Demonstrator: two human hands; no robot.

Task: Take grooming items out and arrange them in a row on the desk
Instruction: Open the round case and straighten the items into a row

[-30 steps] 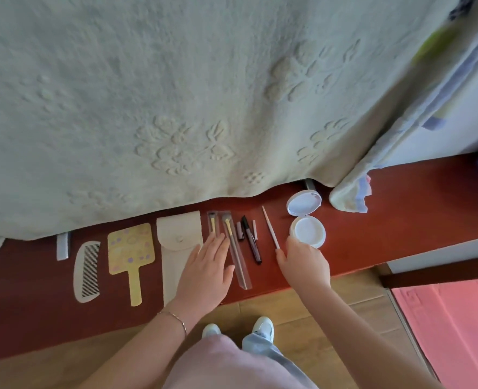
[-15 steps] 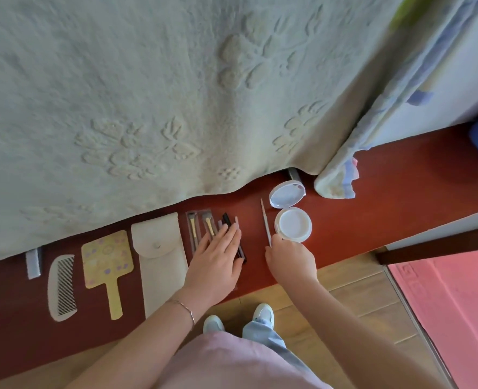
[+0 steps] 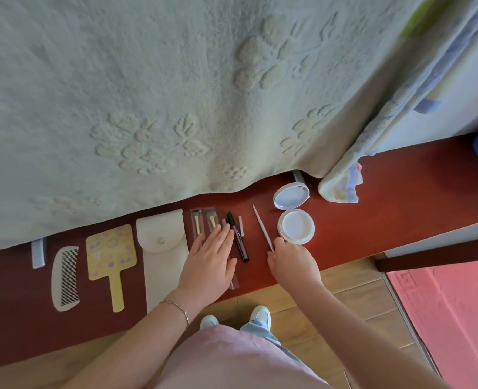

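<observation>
Pink slim stick (image 3: 262,227) is lying on the red desk (image 3: 386,209), long axis running front-to-back, far tip leaning left; right hand (image 3: 292,262) is pinching its near end. Left hand (image 3: 208,262) is resting flat on sleeved brushes (image 3: 196,220).

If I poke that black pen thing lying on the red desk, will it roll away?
The black pen looks round and smooth, so a sideways poke would probably roll it. It looks stiff and light. The left hand lies flat beside it and might stop it that way; toward the thin pink stick the desk is bare.
</observation>
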